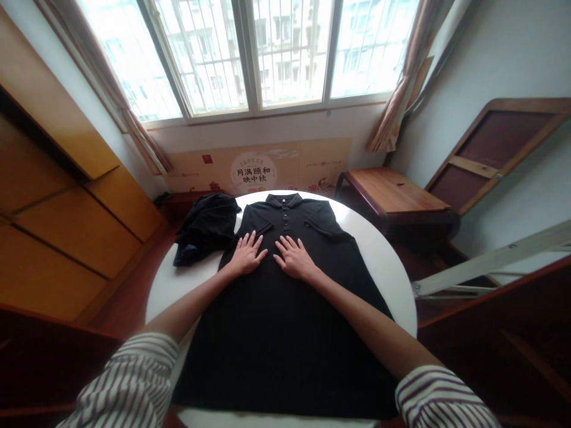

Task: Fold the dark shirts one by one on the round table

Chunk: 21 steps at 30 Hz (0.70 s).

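Note:
A black polo shirt (289, 333) lies spread front up on a round white table (392, 261), its collar at the far side and its hem near me. Both short sleeves are folded in over the chest. My left hand (247, 254) rests flat on the left part of the chest, fingers spread, just below the left sleeve. Beside it, a little to the right, my right hand (294, 257) lies palm down on the shirt's middle with its fingers apart. Neither hand grips the cloth. The buttoned placket runs between the collar and my hands.
A crumpled heap of black clothing (207, 226) sits at the table's far left edge. Behind the table are a printed beige panel (307, 163) and a barred window. A low wooden table (397, 190) stands at right, orange cabinets (66, 238) at left.

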{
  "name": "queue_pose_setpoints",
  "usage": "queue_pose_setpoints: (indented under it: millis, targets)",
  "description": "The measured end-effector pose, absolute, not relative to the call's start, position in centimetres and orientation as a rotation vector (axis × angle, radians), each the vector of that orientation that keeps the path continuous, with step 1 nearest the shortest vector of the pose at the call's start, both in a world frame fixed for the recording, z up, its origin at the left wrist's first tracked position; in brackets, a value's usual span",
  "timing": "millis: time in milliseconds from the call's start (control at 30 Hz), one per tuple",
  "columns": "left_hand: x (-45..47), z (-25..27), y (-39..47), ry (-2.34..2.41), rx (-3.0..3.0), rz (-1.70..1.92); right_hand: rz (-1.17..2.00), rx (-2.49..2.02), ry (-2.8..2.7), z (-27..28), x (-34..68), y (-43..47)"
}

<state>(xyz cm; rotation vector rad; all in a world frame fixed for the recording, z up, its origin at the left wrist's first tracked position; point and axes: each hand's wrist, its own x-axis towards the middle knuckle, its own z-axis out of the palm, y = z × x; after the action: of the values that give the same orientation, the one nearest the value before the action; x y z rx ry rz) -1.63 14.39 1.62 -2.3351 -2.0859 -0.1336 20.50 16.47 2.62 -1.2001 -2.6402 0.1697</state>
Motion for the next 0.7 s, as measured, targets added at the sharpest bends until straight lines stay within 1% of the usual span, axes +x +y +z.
queue_pose_setpoints:
  millis: [200, 400, 533, 700]
  targets:
    - [-1.3, 2.0, 14.6, -2.104, -2.344, -0.156, 0.194, -1.23, -2.72, 2.9, 20.8, 15.6]
    - [-0.7, 3.1, 12.6, -2.068, -2.369, -0.139, 0.223, -1.102, -2.762, 3.3, 24.0, 10.0]
    - [-0.9, 3.6, 7.8, -2.007, -2.511, -0.078, 0.281, -1.017, -2.805, 4.1, 28.1, 4.4]
    - [-2.8, 3.9, -1.5, -1.961, -2.624, -0.047, 0.339, -1.075, -2.779, 4.2, 33.8, -1.7]
